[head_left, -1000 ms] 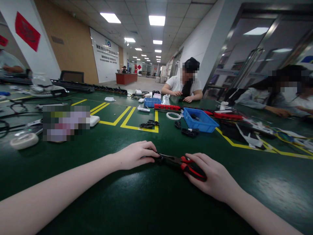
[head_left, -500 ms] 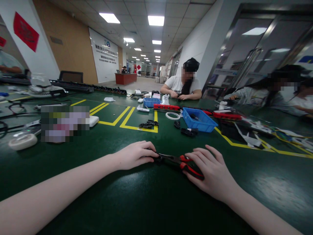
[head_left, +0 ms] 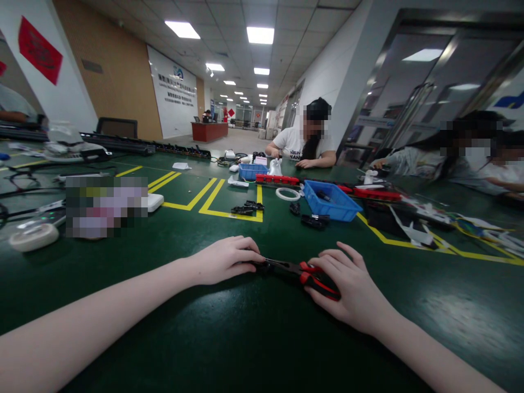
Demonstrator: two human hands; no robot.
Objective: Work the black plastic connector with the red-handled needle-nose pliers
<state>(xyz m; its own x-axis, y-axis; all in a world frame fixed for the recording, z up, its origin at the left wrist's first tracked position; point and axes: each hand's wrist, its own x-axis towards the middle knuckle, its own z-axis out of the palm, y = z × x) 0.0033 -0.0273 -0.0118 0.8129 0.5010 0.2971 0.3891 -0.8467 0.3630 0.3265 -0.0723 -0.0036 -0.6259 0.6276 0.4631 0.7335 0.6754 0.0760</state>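
Observation:
My right hand [head_left: 347,289] is closed round the red-and-black handles of a pair of long-nose pliers [head_left: 305,271], its index finger raised. The pliers point left, and their jaws reach a small black part [head_left: 262,266] at the fingertips of my left hand [head_left: 231,259]. That left hand is closed on the black part, pinching it low over the green table [head_left: 213,333]. Fingers and jaws cover most of the part, so its kind does not show.
Beyond my hands lie black clips [head_left: 248,207], more black pieces [head_left: 315,220], a roll of white tape [head_left: 287,194] and a blue bin [head_left: 331,201]. A white case [head_left: 154,202] is at the left. A co-worker [head_left: 305,139] sits across the table; others work at the right.
The plier handles sit a little closer together, and the jaws lie nearer my left fingertips over the black part. Across the table, the co-worker's hands have shifted.

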